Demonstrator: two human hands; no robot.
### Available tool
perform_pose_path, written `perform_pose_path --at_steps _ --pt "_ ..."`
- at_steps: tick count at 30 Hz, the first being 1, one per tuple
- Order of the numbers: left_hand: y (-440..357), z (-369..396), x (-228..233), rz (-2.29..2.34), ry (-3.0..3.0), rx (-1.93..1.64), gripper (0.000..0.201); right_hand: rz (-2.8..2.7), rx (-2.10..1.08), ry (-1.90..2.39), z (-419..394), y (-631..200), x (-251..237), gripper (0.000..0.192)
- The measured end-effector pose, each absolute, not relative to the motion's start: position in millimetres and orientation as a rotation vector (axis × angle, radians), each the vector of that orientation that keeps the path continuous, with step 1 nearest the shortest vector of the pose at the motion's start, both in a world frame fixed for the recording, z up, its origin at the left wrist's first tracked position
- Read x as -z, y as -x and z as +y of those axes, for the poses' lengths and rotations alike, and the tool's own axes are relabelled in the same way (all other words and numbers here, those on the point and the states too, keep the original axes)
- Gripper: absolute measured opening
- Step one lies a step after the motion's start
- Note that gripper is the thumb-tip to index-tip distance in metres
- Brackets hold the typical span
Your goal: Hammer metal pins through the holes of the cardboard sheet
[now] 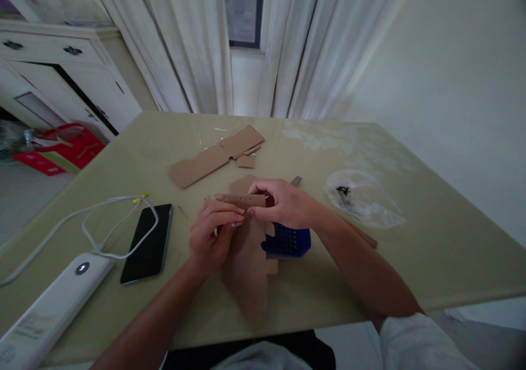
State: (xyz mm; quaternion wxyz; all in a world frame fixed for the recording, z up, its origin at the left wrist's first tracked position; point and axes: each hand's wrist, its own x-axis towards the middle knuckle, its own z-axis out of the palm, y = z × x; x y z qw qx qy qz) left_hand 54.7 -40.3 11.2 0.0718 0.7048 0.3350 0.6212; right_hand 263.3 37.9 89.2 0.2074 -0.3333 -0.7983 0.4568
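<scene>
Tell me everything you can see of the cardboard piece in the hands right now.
The cardboard piece is plain brown board, long and irregular, with cut notches along its right edge. Its top is folded into a narrow strip dotted with a row of small holes. It is held above the table, slanting toward the camera. The left hand pinches it at the strip's lower edge; the right hand grips the strip's right end. A blue perforated block sits just behind its right side.

Your left hand point(213, 235) and right hand point(283, 203) are both bare: no gloves, rings or watch show behind the fingers. Back from the fingers, your left forearm is uncovered all the way to the frame's lower edge. Your right forearm is bare too, until a white sleeve point(415, 340) begins near the elbow, loose and softly creased. Dark clothing point(296, 348) shows at your lap between the arms.
</scene>
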Motion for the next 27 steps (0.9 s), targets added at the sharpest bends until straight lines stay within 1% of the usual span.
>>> perform_pose_path --at_steps 3,6,9,12,15,18,22,27 --pt "-53 -39 -10 0.985 -1.994 -1.949 0.012 -2.221 -1.291 0.969 39 -263 -90 0.019" --pt "-41 -28 -6 1.292 -1.81 -1.873 0.003 -2.174 -1.316 0.932 41 -265 -93 0.022" --pt "-20 -12 -4 1.703 -1.461 -1.764 0.025 -2.103 -1.312 0.94 44 -273 -99 0.022" --pt "-1 -2 -6 1.968 -1.47 -1.349 0.041 -2.0 -1.416 0.942 48 -283 -106 0.026" --pt "6 0 -8 2.194 -1.597 -0.867 0.037 -1.903 -1.468 0.924 50 -293 -112 0.028" --pt "4 -1 -5 2.295 -1.665 -0.574 0.034 -1.886 -1.45 0.915 50 -297 -114 0.027" --pt "7 -1 3 2.35 -1.739 -0.502 0.035 -1.908 -1.445 0.922 48 -298 -115 0.027" --pt "11 1 7 2.342 -1.789 -0.485 0.031 -1.918 -1.437 0.912 47 -297 -116 0.027"
